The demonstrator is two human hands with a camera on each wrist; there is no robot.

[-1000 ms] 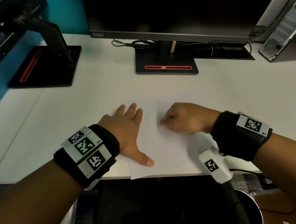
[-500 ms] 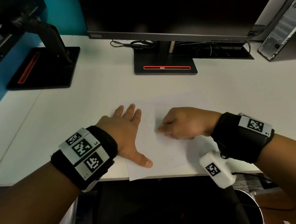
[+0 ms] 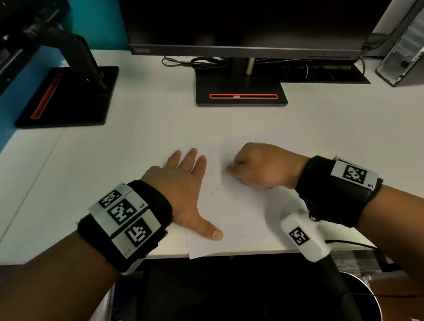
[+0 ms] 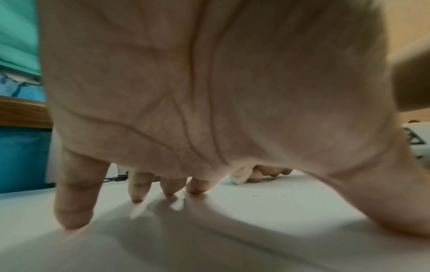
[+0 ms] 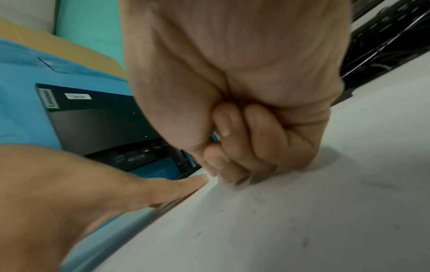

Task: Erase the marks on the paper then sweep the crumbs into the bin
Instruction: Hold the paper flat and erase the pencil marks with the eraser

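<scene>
The white table [image 3: 307,129] fills most of what we see, with a dark monitor [image 3: 229,9] on its black stand [image 3: 241,97] at the far side, a second stand [image 3: 68,97] at the far left and a computer case [image 3: 410,42] at the far right. Below the near edge at the right, we see the round rim of a bin [image 3: 372,297]; its inside is dark and we cannot tell what it holds. The paper [image 3: 237,210] lies at the near edge, its near corner just over the edge, with a few faint marks [image 3: 215,190] and dark crumbs [image 4: 256,195] on it. Our left hand [image 3: 182,189] lies flat on the paper's left side, fingers straight and spread, thumb pointing near. Our right hand [image 3: 261,165] is curled just to the right of it, resting on the sheet, and in the left wrist view its fingertips pinch a small white eraser [image 4: 241,176] against the paper.
</scene>
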